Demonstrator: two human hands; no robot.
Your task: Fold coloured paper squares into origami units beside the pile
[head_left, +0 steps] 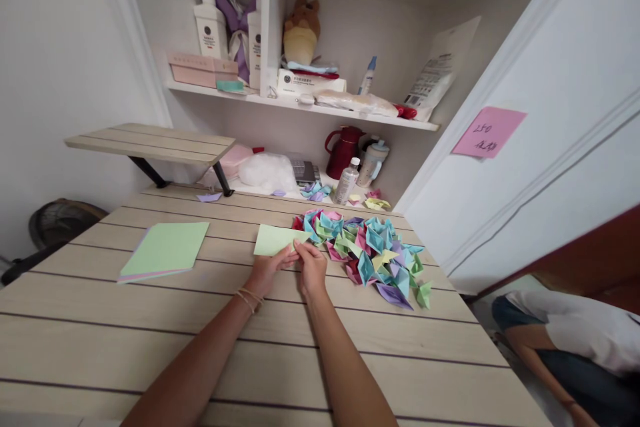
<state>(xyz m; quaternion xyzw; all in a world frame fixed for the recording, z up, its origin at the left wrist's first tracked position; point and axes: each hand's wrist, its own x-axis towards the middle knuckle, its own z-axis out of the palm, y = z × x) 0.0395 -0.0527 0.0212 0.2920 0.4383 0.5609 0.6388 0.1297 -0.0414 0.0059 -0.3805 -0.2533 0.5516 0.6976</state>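
A light green paper sheet (274,239), folded, lies on the wooden table (150,340) just ahead of me. My left hand (267,268) pinches its near edge, and my right hand (311,263) pinches the same edge close beside it, fingers curled. Right of my hands is a heap of folded paper shapes (373,252) in blue, pink, green, purple and yellow. A stack of flat coloured paper (165,250), green on top, lies to the left.
A small raised wooden shelf (150,141) stands at the table's back left. Behind are a red jug (343,150), a bottle (347,181) and a wall shelf with bottles and toys. A pink note (487,132) sticks to the right panel. Another person (565,340) crouches at lower right.
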